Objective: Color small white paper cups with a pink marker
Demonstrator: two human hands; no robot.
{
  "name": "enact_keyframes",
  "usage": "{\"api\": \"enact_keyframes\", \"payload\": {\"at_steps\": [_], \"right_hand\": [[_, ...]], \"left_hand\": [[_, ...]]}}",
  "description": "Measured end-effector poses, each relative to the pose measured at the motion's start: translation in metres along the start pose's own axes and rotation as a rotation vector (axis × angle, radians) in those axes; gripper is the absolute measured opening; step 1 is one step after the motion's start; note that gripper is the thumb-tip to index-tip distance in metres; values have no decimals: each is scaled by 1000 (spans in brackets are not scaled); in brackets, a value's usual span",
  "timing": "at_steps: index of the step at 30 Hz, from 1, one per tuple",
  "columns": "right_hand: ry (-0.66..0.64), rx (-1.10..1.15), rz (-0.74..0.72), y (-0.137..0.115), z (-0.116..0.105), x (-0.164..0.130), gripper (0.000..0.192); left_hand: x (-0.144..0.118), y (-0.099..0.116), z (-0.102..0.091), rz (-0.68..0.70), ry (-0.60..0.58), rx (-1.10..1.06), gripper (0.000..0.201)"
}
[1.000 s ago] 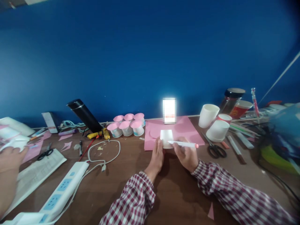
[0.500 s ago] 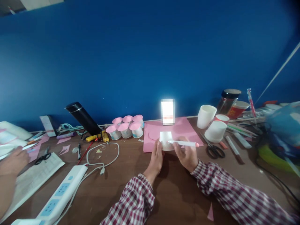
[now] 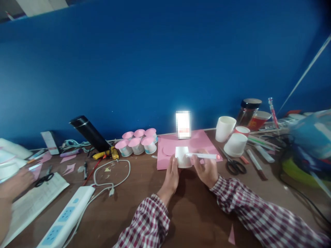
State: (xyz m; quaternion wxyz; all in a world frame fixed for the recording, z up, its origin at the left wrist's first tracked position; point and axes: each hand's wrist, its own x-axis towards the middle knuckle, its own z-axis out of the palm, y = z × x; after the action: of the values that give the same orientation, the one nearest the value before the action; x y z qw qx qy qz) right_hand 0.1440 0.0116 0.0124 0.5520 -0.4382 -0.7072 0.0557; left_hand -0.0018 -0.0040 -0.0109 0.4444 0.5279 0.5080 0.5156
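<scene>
The left hand [image 3: 170, 177] grips a white tapering paper cup [image 3: 182, 157], the right hand [image 3: 209, 172] pinching a slim white pen [image 3: 204, 156] (crosswise, tip leftward at the cup's wall).

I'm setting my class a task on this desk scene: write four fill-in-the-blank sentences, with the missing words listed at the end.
1. The left hand holds a cup whose colour is ____.
2. The right hand holds a pen with its tip toward the ____, not toward the scissors.
3. Beside the pink sheet stands a group of ____ pink-topped cups.
4. The handles of the scissors nearest the right hand are ____.

Missing words: white; cup; six; black.
</scene>
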Motion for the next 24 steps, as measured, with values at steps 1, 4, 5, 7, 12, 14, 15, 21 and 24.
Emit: {"api": "enact_keyframes", "payload": {"at_steps": [1, 4, 5, 7, 12, 14, 15, 21, 24], "right_hand": [[7, -2, 0, 1, 0, 1, 16], [26, 2, 9, 3, 0, 3, 17], [34, 7, 13, 3, -1, 3, 17], [50, 15, 16, 4, -1, 4, 17], [54, 19, 21, 5, -1, 5, 19], [52, 19, 20, 5, -1, 5, 19], [54, 18, 19, 5, -1, 4, 19], [51, 14, 17, 5, -1, 4, 17], [51, 13, 12, 5, -1, 3, 16]], "left_hand": [[1, 0, 1, -18, -9, -29, 58], [2, -1, 4, -65, -16, -58, 59], [2, -1, 4, -70, -13, -50, 60], [2, -1, 3, -66, -15, -23, 62], [1, -2, 1, -46, -34, -70, 58], [0, -1, 1, -66, -37, -129, 57], [0, 0, 2, -73, -40, -147, 56], [0, 3, 4, -87, -37, -145, 54], [0, 1, 4, -82, -15, -102, 56]]}}
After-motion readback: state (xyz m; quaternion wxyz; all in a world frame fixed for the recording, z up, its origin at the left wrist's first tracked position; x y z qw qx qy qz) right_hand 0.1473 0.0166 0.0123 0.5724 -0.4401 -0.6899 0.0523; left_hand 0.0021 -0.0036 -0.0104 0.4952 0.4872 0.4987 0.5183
